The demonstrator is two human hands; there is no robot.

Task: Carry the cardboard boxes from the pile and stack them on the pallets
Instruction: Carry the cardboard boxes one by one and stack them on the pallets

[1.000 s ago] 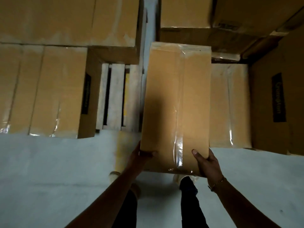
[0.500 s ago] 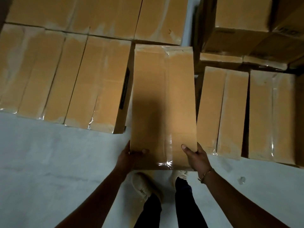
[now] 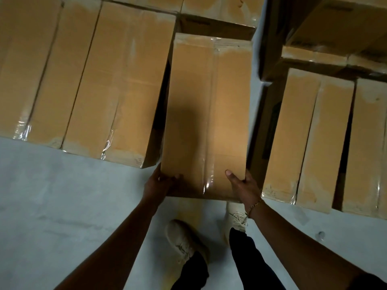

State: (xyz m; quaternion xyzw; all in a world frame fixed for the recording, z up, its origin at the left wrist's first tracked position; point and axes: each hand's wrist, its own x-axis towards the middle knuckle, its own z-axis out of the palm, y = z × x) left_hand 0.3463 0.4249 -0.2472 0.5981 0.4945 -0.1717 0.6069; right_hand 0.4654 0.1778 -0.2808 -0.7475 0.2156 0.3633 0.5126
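Two big masses of cardboard, is that what fills the view?

Yes, over a pale grey floor [image 3: 62, 206]. The widest is the left block of boxes [image 3: 83, 80] at ten o'clock, its taped tops packed side by side. At three o'clock stands the right row of boxes [image 3: 314, 132], also side by side. At one o'clock a taller stack [image 3: 345, 24] rises behind that row.

And the one in hand?

The carried box [image 3: 209, 111] sits at the centre, long and narrow, with its length running toward twelve o'clock and clear tape down its top. It lies between the left block and the right row, and its near end is held up off the floor above the feet. I cannot tell whether its far end rests on anything.

How is it held?

By its near end. The left grip [image 3: 158, 185] clasps the near left corner with the thumb on the top face. The right grip [image 3: 243, 187] clasps the near right corner, thumb also on top. The fingers underneath are hidden.

Anything smaller?

Dark trousers [image 3: 247, 258] show at six o'clock, with a pale left shoe [image 3: 184, 241] and a pale right shoe [image 3: 235, 216] just below the box's near edge. A thin bracelet [image 3: 254, 206] circles the right wrist. A small spot [image 3: 321, 235] lies on the floor at four o'clock, too small to name.
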